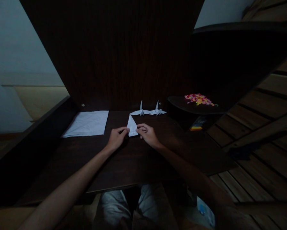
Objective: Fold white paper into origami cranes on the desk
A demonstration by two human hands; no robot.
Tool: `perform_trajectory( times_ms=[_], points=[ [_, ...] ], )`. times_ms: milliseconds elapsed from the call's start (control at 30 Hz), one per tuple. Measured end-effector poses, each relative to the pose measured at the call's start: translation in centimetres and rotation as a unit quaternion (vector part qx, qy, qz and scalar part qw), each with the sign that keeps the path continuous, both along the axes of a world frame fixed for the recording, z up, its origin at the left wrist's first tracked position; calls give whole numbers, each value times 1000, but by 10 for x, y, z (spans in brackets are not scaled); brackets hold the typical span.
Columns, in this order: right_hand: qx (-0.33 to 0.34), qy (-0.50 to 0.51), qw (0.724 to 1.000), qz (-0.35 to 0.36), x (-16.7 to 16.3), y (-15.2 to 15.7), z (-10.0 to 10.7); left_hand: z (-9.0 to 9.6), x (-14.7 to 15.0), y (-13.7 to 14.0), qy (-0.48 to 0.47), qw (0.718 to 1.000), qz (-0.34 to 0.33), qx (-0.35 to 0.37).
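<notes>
- One folded white paper point(132, 126) sits between the two hands, near the middle of the desk point(133, 166); it is narrow, with its pointed end directed away from the person.
- Left hand point(117, 139): grip closed, thumb and forefinger pinching the paper's left edge.
- Right hand point(148, 134): grip closed, thumb on the paper's right edge, remaining fingers curled. Whether the paper bears on the desk cannot be told.
- Beyond the paper, two folded cranes stand side by side near the back panel point(124, 64): left crane point(141, 112), right crane point(159, 111). The paper's point lies just beside the left crane's outer tip; contact cannot be determined.
- At left, a flat white sheet point(90, 124), lightly creased, lies well apart from the cranes.
- At right, a low shelf point(178, 103) carries a heap of small multicoloured pieces point(199, 99); a yellow item point(196, 128) shows underneath.
- Lighting: dim.
</notes>
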State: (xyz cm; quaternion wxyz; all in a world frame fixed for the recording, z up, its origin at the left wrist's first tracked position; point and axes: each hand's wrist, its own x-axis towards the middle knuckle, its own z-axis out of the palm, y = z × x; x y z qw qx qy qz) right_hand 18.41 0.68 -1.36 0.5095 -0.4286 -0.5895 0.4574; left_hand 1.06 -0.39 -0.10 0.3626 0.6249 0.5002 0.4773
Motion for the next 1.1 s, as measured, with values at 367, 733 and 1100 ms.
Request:
perform_trajectory(
  times_ms=[367, 733, 1100],
  points=[
    [-32, 21, 998, 45, -1, -1, 4, -3, 2, 0, -84, 991, -69, -79],
    [-54, 0, 994, 90, 2, -2, 4, -2, 1, -2, -81, 991, -94, -52],
    [-31, 5, 996, 79, 0, -2, 3, -1, 3, -1, -99, 989, -88, -67]
  ],
)
